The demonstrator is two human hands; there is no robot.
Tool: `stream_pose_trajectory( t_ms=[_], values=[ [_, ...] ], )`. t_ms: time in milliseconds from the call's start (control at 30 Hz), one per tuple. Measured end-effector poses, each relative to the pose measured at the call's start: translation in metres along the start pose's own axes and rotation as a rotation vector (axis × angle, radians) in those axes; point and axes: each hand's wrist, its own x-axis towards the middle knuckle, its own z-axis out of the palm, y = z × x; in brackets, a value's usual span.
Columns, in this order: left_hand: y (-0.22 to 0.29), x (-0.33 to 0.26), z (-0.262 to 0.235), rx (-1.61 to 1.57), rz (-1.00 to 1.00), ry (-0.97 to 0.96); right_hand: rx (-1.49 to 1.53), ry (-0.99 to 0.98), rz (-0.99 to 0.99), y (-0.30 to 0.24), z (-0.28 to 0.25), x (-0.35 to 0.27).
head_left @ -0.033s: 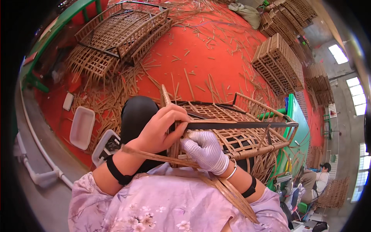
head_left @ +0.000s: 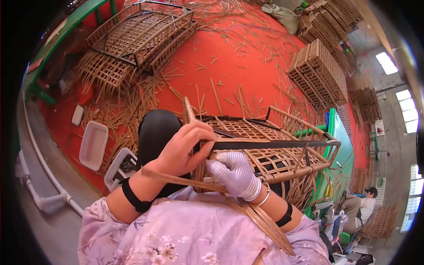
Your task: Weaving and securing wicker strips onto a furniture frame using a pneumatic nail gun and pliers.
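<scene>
A half-woven rattan basket (head_left: 276,177) with black metal bars lies across my lap. My bare left hand (head_left: 187,145) is closed at the basket's near corner, thumb and fingers pinching a flat brown rattan strip (head_left: 243,140) laid along a black bar (head_left: 282,144). Right beside it, my right hand (head_left: 236,174), in a white ribbed glove, is curled shut against the same corner; what lies inside its fingers is hidden. A loose strip (head_left: 185,180) passes in front of my left wrist and under the glove. More strips (head_left: 267,223) hang over my clothing below the right wrist.
Another woven frame (head_left: 128,39) stands at the far left. Cut strips litter the red floor (head_left: 229,57). White plastic tubs (head_left: 93,145) sit at left. On the right are a green table (head_left: 338,145), stacked baskets (head_left: 318,75) and a seated person (head_left: 364,207).
</scene>
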Motion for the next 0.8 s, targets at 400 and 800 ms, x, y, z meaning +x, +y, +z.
stream_pose_trajectory(
  t_ms=[400, 800],
  values=[
    [-0.002, -0.007, 0.002, -0.015, -0.069, 0.067, 0.463, -0.212, 0.353, -0.045, -0.026, -0.007],
    [0.001, -0.01, 0.004, -0.077, -0.046, 0.077, 0.792, -0.103, 0.05, -0.07, -0.042, 0.045]
  ],
)
